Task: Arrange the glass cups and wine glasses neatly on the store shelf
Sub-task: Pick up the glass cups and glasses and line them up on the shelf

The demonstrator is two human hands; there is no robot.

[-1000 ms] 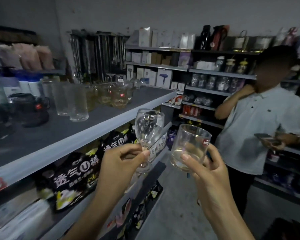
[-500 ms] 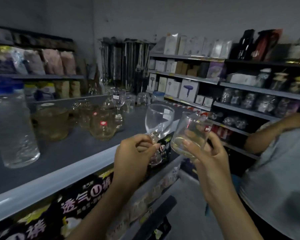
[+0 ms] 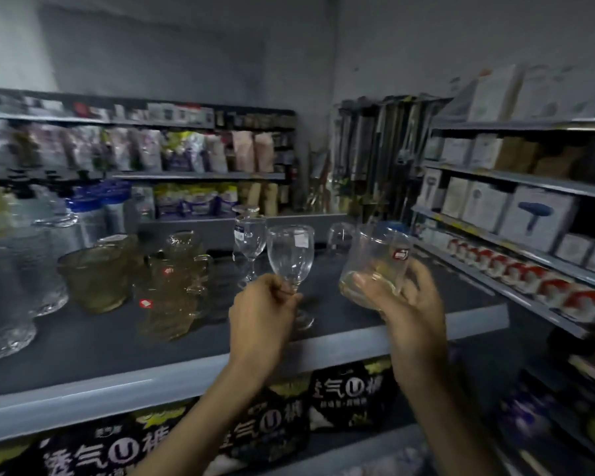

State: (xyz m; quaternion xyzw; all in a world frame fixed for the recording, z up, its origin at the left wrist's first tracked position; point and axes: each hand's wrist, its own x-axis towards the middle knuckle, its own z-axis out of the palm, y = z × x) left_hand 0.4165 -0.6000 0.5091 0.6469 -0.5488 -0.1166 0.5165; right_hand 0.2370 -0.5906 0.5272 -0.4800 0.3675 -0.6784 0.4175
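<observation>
The left hand (image 3: 265, 314) held a wine glass (image 3: 291, 255) by its stem. Its fingers (image 3: 279, 292) were curled tight round the stem, just under the bowl. The glass stood up straight above the fingers. Its foot hung low below them, close to the shelf (image 3: 83, 348), but I could not tell if it touched.

The right hand (image 3: 411, 304) held a cup (image 3: 375, 262). Its thumb (image 3: 363, 280) lay across the bottom of the cup, and the other fingers were wrapped round the far side. The cup leaned over, with its mouth up and away from the fingers. It was in the air over the right end of the shelf, not set down.

So these two were not yet put away. That part of the job was left.

Some work looked done. Just behind the left fingers stood a second wine glass (image 3: 249, 242), upright on the shelf. To the left of those fingers were yellow cups (image 3: 172, 290) in a bunch, and further left some clear cups (image 3: 31, 269). Behind the right fingers a far cup (image 3: 339, 235) sat upside down.

The yellow cups looked crowded, not in a neat row, so I think they needed tidying too. There was bare shelf under both hands, so there was room. I think the job was about half done.
</observation>
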